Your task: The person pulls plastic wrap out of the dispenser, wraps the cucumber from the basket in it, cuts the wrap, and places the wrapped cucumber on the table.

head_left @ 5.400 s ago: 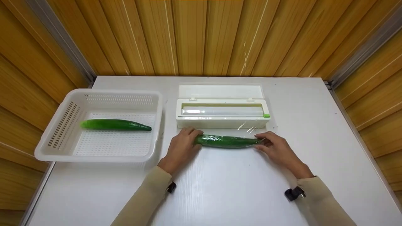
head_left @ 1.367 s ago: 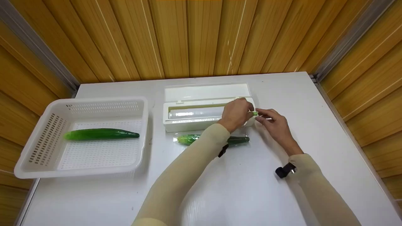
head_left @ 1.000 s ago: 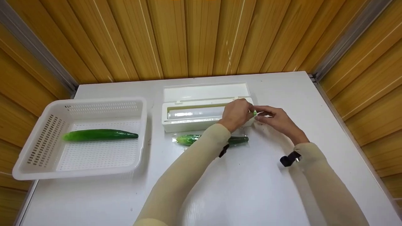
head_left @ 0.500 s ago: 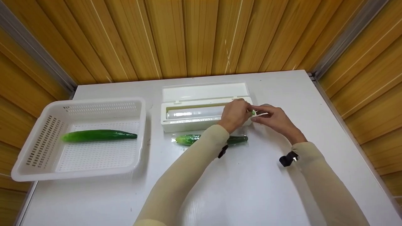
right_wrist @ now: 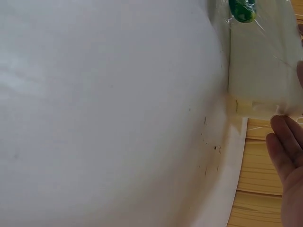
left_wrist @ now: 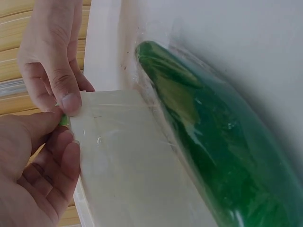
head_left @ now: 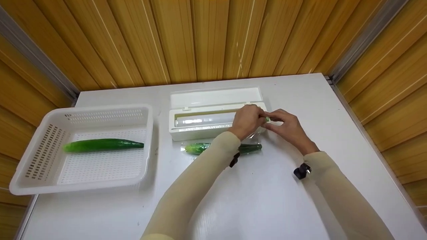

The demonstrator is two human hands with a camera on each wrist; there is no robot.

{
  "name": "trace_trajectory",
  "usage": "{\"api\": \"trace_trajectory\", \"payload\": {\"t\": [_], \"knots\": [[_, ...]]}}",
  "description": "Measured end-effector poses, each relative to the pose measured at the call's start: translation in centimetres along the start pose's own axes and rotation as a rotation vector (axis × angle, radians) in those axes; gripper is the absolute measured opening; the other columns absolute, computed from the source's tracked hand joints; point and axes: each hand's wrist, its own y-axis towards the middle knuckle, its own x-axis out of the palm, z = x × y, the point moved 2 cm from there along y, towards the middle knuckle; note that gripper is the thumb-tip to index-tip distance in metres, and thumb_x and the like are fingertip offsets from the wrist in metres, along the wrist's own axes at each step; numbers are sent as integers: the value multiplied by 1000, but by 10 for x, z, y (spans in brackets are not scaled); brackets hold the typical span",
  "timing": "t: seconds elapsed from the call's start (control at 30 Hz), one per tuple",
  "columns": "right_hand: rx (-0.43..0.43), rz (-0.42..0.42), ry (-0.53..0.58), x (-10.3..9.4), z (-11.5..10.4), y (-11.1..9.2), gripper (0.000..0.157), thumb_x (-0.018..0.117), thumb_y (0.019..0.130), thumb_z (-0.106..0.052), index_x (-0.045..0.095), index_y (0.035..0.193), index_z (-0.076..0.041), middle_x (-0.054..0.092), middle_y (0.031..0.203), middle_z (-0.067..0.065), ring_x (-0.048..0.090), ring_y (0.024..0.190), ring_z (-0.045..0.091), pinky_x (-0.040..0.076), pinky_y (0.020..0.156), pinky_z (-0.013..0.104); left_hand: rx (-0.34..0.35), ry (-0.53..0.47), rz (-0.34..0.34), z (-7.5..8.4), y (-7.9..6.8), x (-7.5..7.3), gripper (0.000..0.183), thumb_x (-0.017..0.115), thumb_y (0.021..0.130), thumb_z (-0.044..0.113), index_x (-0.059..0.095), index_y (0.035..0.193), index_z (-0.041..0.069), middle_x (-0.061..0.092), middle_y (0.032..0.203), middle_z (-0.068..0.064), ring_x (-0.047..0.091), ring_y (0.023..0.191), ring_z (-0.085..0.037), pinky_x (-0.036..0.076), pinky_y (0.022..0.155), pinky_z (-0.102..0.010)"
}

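Observation:
A white cling film dispenser lies on the table with its lid tipped back and the film roll showing. At its right end my left hand pinches the small green slide cutter, mostly covered by fingers. My right hand holds the same end corner; in the left wrist view its thumb presses the box beside the green piece. In front of the box lies a cucumber wrapped in film, its middle hidden by my left sleeve. Film stretches from it over the box front.
On the left stands a white perforated basket with an unwrapped cucumber in it. The white table meets a wood-panelled wall at the back, with panels on both sides too.
Earlier both hands held the wrapped cucumber's ends; it was let go in front of the box. Both hands moved to the dispenser's right end, and the right hand has closed in on the left.

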Motion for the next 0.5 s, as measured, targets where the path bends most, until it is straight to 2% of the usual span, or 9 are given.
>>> {"api": "trace_trajectory", "payload": {"t": [0.17, 0.37, 0.5], "knots": [[36, -17, 28, 0, 3, 1, 41, 90, 87, -12, 78, 126, -10, 74, 116, 1, 68, 111, 21, 56, 100, 39, 4, -16, -12, -3, 0, -3, 15, 76, 102, 21, 85, 113, 18, 78, 111, 8, 68, 103, -6, 53, 88, -21], [83, -17, 56, 2, 6, 2, 42, 90, 87, -14, 78, 127, -9, 73, 118, 4, 67, 111, 20, 55, 101, 41, 22, -2, -26, -8, 1, -4, 13, 75, 102, 22, 86, 108, 19, 79, 107, 9, 69, 101, -7, 54, 88, -22], [77, -9, 72, 4, 6, 3, 41, 90, 86, -11, 78, 126, -8, 73, 118, 6, 67, 112, 23, 55, 101, 44, 36, 34, -30, -10, 2, -6, 13, 75, 102, 22, 86, 108, 20, 79, 107, 10, 69, 101, -7, 54, 87, -23]]}}
